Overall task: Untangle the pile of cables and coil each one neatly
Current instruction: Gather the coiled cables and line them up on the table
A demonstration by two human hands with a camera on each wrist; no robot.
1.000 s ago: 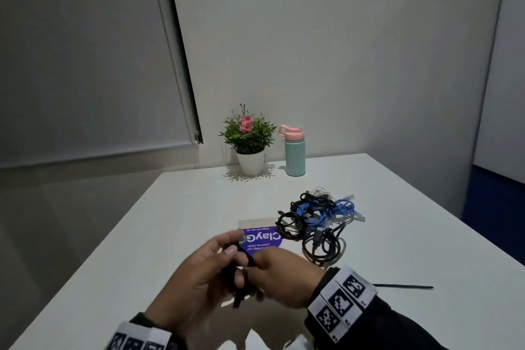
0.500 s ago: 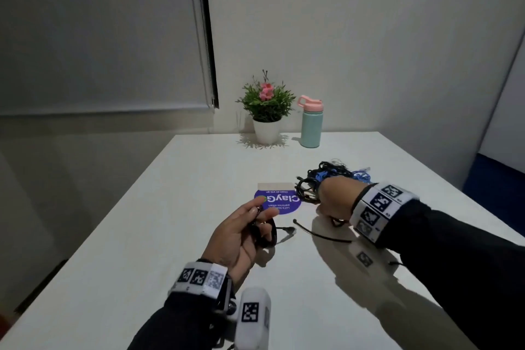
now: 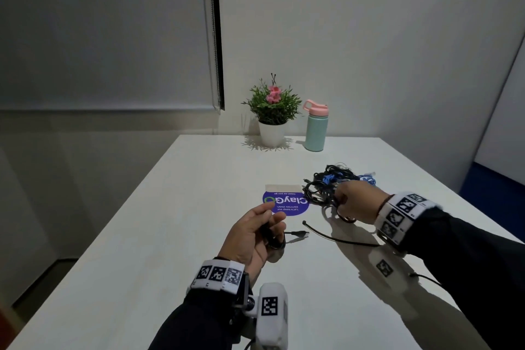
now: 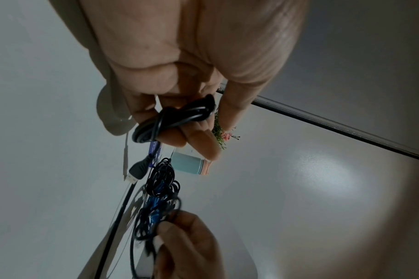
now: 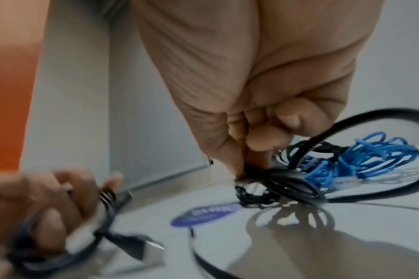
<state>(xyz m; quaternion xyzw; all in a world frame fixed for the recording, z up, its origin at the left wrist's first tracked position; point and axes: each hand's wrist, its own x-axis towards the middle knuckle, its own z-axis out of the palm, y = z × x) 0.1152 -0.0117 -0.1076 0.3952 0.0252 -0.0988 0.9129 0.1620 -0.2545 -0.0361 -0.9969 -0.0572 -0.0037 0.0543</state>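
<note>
the left hand point(image 3: 253, 233) has its fingers point(image 4: 172, 132) curled round a small coiled black cable point(image 4: 172, 117), thumb over the top, with the usb plug point(image 4: 138, 170) hanging free below the loops — a hold that likely keeps the finished coil from springing open while the other hand works. the right hand point(image 3: 356, 203) is out at the near edge of the tangled pile point(image 3: 331, 183), and the wrist view shows its fingertips point(image 5: 256, 162) pinched narrow on a black strand point(image 5: 282, 177) low against the table point(image 3: 142, 250), apparently to draw one cable out of the heap rather than lift the lot. behind that pinch sit a knot of blue cable point(image 5: 370, 156) and more black loops, all of it lying just right of a purple sticker point(image 3: 287, 203) on the tabletop. a loose black lead point(image 3: 335, 237) curves across the surface between the two hands (which cable it belongs to i cannot tell). further back, well apart from the work, stand a potted plant point(image 3: 271, 110) and a mint bottle point(image 3: 315, 129) with a pink lid. judging by the size of the heap, one cable is coiled and most of the job is still ahead.
</note>
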